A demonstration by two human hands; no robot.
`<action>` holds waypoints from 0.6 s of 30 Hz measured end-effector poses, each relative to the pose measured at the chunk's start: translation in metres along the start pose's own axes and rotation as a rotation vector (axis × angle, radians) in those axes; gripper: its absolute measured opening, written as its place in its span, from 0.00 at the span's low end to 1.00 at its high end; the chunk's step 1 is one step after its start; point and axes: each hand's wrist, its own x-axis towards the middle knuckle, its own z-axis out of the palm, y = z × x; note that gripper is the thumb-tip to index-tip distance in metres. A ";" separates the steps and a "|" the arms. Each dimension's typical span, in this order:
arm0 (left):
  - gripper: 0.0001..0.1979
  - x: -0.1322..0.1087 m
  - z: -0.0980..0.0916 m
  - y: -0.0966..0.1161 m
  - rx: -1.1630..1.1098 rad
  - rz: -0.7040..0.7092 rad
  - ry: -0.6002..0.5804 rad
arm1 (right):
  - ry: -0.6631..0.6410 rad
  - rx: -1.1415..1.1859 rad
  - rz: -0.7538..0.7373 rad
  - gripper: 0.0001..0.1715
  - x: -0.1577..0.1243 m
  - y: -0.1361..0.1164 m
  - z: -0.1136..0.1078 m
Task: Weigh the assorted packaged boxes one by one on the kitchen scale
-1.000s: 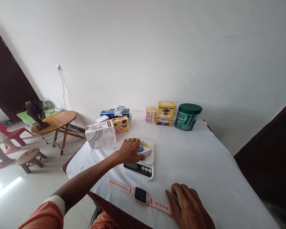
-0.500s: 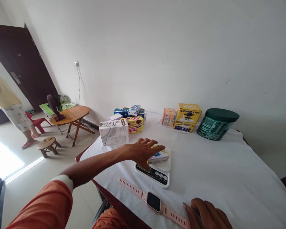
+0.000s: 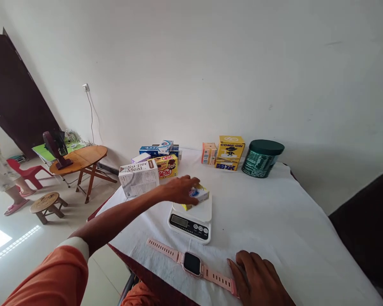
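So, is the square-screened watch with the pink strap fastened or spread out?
Spread out: the watch lies on the white cloth, its strap halves stretching opposite ways, with one end at the right hand.

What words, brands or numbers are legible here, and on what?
"Su-per Meal": white rectangular cardboard carton.
"COME ON": tall yellow cardboard box.
Too small or blurred to read: all other print, including that on the dark green cylindrical tub, white plastic scale and small white-and-yellow cardboard box.
No number is legible.
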 end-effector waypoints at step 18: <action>0.27 0.099 -0.109 -0.131 0.083 -0.607 0.399 | 0.044 -0.047 0.136 0.12 0.007 -0.013 -0.004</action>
